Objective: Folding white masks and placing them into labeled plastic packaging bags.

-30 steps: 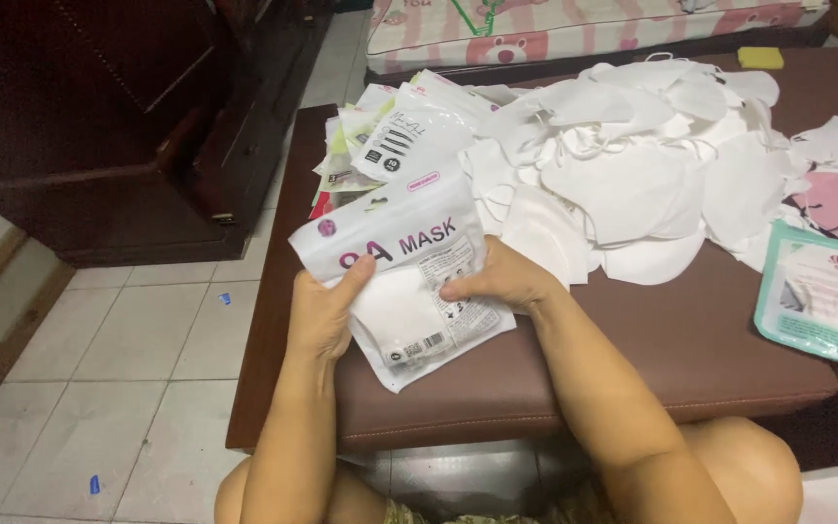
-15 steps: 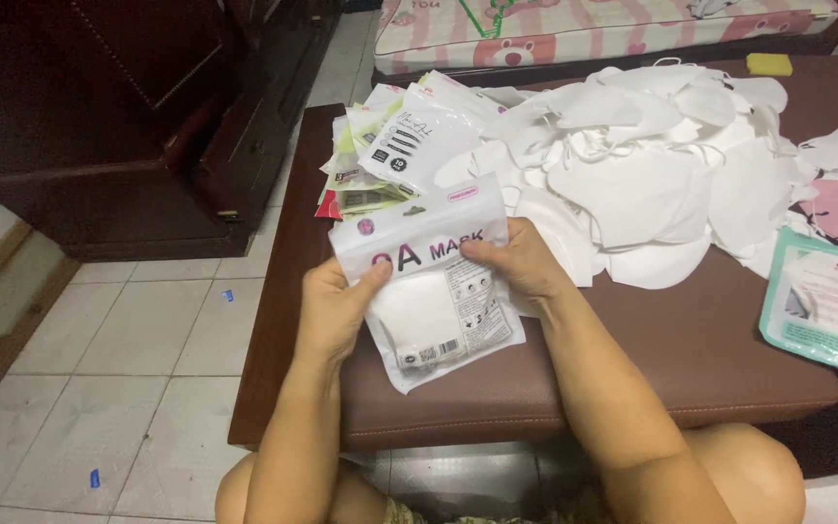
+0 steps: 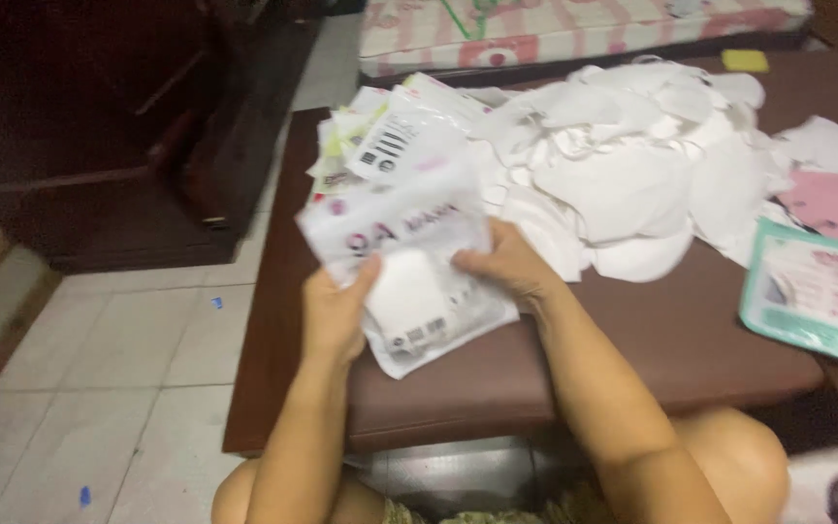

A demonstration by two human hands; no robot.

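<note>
Gripping a clear plastic mask packet (image 3: 409,281) between them, both hands work at the near left part of the brown desk (image 3: 691,340). The left hand (image 3: 335,312) is closed on the packet's near left side, thumb on top, fingers hidden underneath. The right hand (image 3: 504,264) clasps the packet's right edge, its fingers pressed onto the front. The packet is tilted and blurred; its near corner rests on or just above the desk top, and a folded white mask shows through the film. Below the desk's near edge, the person's bare knees (image 3: 729,466) come into view over the pale tiled floor (image 3: 99,388).

Just beyond the packet, on the far left of the desk, lies a stack of more flat packets (image 3: 390,146), one with a barcode label facing up. To its right spreads a big loose pile of white masks (image 3: 632,165), touching the stack and reaching toward the far right. A pink mask (image 3: 831,204) lies at the right edge of that pile, and a teal-bordered packet (image 3: 812,291) sits nearer, on the right edge of the desk. A small yellow block (image 3: 746,60) lies at the far right. Dark wooden furniture (image 3: 118,126) stands to the left, and a striped mattress (image 3: 574,29) runs along the far side.
</note>
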